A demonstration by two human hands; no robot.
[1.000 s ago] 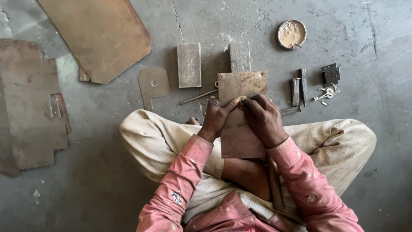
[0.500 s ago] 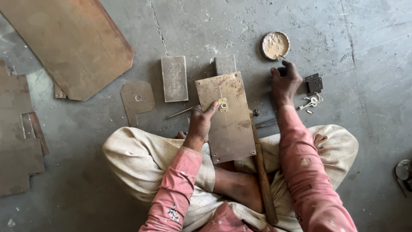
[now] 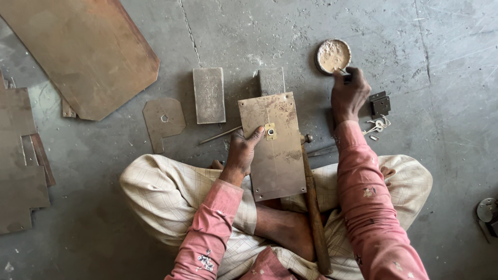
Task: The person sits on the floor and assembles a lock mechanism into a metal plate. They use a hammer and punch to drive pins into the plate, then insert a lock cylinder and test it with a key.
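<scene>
Left hand (image 3: 243,151) fingers grip metal plate (image 3: 274,147); right hand (image 3: 348,93) fingers pinched at powder dish (image 3: 333,55).

Grey concrete floor (image 3: 415,62), scuffed, w/ a thin crack running down from far edge. Big rusty sheet-metal offcut (image 3: 85,49) far left, stepped sheet pieces (image 3: 21,166) at left edge. Flat daylight, soft shadows. No walls or furniture in view.
</scene>
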